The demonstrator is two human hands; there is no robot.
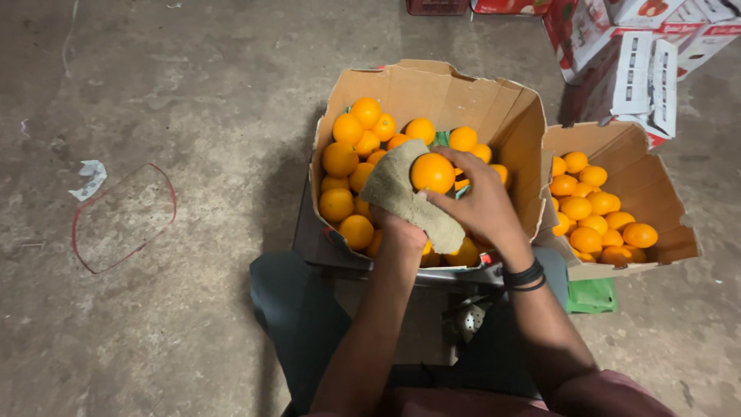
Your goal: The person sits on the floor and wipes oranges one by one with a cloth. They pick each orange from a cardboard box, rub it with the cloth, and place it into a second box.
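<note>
- Far left, on the concrete floor, a clear flat piece edged in red lies beside a scrap of crumpled paper, both well apart from the work.
- Moving in, the left hand sits mostly hidden under a coarse beige cloth; the fingers cannot be seen, though the cloth drapes over them as if gripped from below.
- That cloth looks soft and floppy, likely to mould around whatever it presses on.
- At the centre, the orange is held above the big cardboard box of oranges, touching the cloth on its left side.
- The right hand curls around that orange from the right, fingertips wrapped over its lower curve: a closed hold on the fruit.
- Judging by looks, the orange is firm, round and fairly light, with smooth skin that could slip; a cupped grip spread round its widest part seems safest.
- Further right, a smaller cardboard box holds more oranges, just beside the first.
- Top right, printed white and red cartons are stacked.
</note>
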